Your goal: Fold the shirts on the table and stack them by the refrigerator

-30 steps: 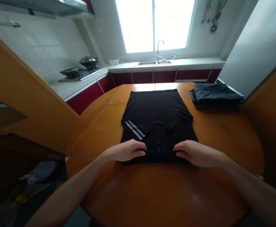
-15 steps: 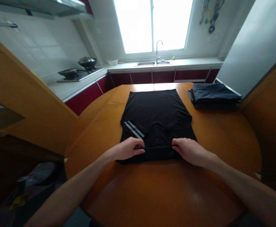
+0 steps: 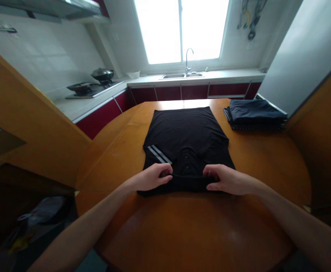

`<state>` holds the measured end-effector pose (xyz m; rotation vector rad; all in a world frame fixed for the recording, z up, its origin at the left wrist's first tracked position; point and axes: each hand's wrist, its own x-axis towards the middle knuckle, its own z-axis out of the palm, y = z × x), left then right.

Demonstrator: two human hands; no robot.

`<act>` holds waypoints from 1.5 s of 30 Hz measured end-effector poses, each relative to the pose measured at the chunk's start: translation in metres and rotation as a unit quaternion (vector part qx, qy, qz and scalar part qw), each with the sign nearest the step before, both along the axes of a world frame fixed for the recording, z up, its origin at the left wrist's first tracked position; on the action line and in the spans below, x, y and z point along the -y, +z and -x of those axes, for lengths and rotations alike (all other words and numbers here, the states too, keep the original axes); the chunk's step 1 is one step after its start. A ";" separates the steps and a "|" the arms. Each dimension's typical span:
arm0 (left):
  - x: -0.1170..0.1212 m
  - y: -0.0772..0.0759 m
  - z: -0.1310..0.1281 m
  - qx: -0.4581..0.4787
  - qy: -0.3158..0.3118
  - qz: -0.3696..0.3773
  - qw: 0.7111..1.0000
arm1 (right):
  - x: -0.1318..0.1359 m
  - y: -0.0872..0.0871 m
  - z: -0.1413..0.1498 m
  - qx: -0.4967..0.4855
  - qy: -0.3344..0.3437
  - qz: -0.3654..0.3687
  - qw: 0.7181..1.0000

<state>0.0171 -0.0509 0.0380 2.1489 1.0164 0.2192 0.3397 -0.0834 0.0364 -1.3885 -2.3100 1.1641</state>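
A black shirt (image 3: 186,128) lies spread on the wooden table, its near edge turned over into a narrow folded band. Two grey stripes mark a sleeve end (image 3: 160,154) on its left side, and a short row of buttons shows in the middle. At the left part of the band, my left hand (image 3: 155,176) is closed, fingertips and thumb pinching the fabric. My right hand (image 3: 225,179) rests at the right part of the band, with thumb and fingers apart over the cloth.
A stack of folded dark clothes (image 3: 256,115) sits at the table's far right. The round wooden table (image 3: 194,230) has an edge close to me. Beyond it are a sink (image 3: 182,75), a stove with pans (image 3: 92,90) and a tall grey panel (image 3: 298,56) on the right.
The folded band has flattened a little away from me. My right hand's thumb and fingers have parted from their pinch; my left hand stays on the fold. The view has shifted slightly.
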 end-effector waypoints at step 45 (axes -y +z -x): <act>0.042 -0.019 -0.040 -0.095 -0.161 -0.266 0.946 | 0.033 -0.032 0.050 0.098 0.025 -0.369 0.924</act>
